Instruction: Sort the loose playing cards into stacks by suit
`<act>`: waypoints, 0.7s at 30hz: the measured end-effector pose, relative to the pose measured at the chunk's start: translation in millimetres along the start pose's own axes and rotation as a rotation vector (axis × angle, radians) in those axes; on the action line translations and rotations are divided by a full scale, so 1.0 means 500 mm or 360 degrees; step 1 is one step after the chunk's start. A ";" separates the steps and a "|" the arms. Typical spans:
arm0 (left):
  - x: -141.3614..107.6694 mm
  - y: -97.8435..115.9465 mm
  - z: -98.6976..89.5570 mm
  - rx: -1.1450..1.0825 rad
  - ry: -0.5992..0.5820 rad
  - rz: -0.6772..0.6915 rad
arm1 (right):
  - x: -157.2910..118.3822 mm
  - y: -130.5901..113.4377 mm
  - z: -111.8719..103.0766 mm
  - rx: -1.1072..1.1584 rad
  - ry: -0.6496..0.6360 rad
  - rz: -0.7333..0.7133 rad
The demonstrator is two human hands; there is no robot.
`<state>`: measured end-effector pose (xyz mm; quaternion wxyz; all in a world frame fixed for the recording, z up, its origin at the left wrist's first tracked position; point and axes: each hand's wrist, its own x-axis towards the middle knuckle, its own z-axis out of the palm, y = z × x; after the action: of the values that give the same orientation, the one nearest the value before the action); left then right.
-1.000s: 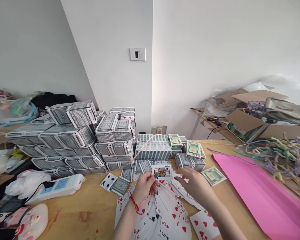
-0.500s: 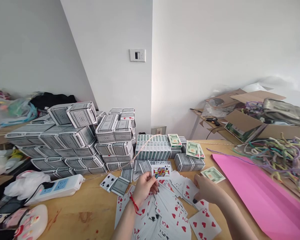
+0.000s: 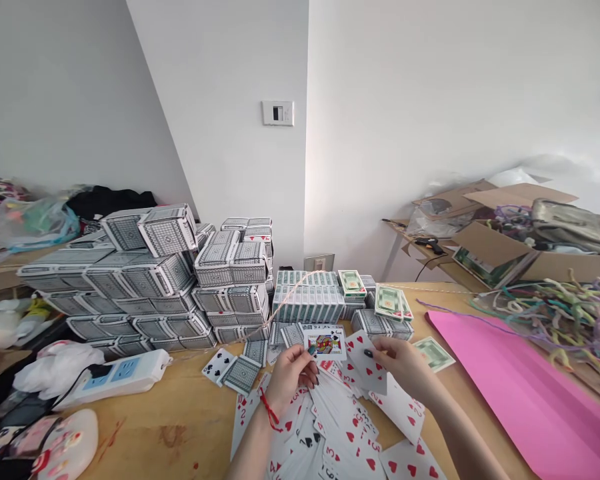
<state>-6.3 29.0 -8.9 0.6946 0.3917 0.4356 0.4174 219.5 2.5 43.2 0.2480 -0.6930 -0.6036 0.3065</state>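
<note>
Above a loose spread of playing cards [image 3: 337, 427], the jack of spades [image 3: 326, 345] faces up, pinched between the thumb and fingers of the left hand [image 3: 296, 373]. Just beside it, the right hand [image 3: 397, 360] grips a heart card [image 3: 366, 363] by its edge, tilted over the spread. A red string bracelet [image 3: 269, 410] circles the left wrist. Behind the hands stand green-edged card boxes [image 3: 309, 297], with stacked bundles of patterned cards [image 3: 150, 287] to their left. Right of the spread, pink paper [image 3: 520, 393] lies on the wooden table [image 3: 155, 427].
</note>
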 end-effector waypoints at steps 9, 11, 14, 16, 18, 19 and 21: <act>-0.009 0.001 0.008 -0.0084 0.0016 0.0161 | -0.002 -0.035 0.063 0.0912 -0.0095 -0.0039; -0.009 -0.002 0.018 0.0092 0.0016 0.0151 | -0.006 -0.044 0.074 0.1046 -0.0214 -0.0071; -0.007 -0.006 0.028 0.0238 0.0073 0.0157 | -0.012 -0.050 0.079 0.1224 -0.0381 -0.0154; -0.006 -0.008 0.028 0.0261 0.0125 0.0184 | -0.015 -0.051 0.078 0.1281 -0.0458 -0.0174; -0.005 -0.010 0.026 0.0291 0.0187 0.0234 | -0.018 -0.053 0.076 0.1308 -0.0536 -0.0164; -0.005 -0.011 0.024 0.0317 0.0224 0.0266 | -0.020 -0.055 0.075 0.1321 -0.0577 -0.0163; -0.005 -0.012 0.022 0.0365 0.0283 0.0325 | -0.022 -0.059 0.077 0.1327 -0.0645 -0.0166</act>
<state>4.8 22.7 -10.1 0.5581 0.4723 0.4980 0.4664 170.7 -5.2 39.0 0.3975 -0.4290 -0.4993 0.6393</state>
